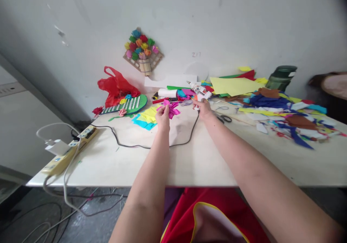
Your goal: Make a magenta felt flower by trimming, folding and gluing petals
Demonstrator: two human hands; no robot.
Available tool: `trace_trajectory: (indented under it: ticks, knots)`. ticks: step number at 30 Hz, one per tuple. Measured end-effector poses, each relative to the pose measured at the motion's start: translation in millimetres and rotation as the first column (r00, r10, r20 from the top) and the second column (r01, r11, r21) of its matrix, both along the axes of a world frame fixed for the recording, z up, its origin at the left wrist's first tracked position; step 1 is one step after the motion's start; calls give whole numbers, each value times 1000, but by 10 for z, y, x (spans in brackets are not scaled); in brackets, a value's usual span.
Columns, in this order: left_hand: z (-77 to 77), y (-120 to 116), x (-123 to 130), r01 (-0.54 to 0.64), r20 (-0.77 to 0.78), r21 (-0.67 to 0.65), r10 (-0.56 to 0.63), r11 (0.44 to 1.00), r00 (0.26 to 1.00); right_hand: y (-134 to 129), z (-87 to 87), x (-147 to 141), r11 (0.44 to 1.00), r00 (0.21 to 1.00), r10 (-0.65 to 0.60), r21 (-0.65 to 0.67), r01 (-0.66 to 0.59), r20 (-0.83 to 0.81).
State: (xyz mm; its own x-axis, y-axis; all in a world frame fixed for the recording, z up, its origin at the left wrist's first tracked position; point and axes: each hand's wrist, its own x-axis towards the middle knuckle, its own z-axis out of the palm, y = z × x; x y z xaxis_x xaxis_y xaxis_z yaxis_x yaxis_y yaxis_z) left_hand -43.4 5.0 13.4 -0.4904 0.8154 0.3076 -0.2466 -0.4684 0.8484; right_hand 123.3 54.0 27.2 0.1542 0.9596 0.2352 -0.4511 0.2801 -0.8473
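Note:
My left hand (163, 117) pinches a magenta crepe-paper flower (173, 109) above the table, its petals spread to the right of my fingers. To its right, my right hand (203, 108) is wrapped round a white glue gun (202, 98) with an orange part near its front. A black cord (135, 146) runs from the glue gun in a loop across the table to the left. Yellow crepe paper (148, 115) and blue crepe paper (146, 124) lie just left of my left hand. Black-handled scissors (225, 118) rest beside my right wrist.
A power strip (61, 160) with a white charger sits at the left edge. Behind it are a red plastic bag (116, 86) and a green decorated board (135, 105). Paper scraps (300, 122) cover the right side near a green bottle (282, 77). A flower decoration (142, 50) leans on the wall.

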Motion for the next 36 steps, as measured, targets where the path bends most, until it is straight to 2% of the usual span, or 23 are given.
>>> trace_trajectory:
  ticks: [4, 7, 12, 22, 29, 36]
  knots:
    - [-177, 21, 57, 90, -50, -74, -94, 993, 994, -116, -92, 392, 1000, 993, 12, -7, -11, 117]
    - [-255, 28, 79, 133, -103, -96, -143, 986, 984, -239, -164, 529, 998, 988, 64, -19, -62, 143]
    - [-274, 9, 69, 169, -117, -138, -186, 976, 976, -367, -193, 507, 989, 969, 147, -44, -141, 198]
    - [-271, -46, 46, 304, -161, -157, -328, 940, 931, -409, -155, 452, 965, 925, 249, 3, -261, 286]
    - [-263, -63, 47, 305, -185, -141, -327, 942, 927, -458, -101, 587, 930, 810, 350, -69, -361, 472]
    - [-284, -28, 23, 264, -247, -155, -296, 952, 923, -532, -23, 609, 921, 714, 357, -98, -378, 602]
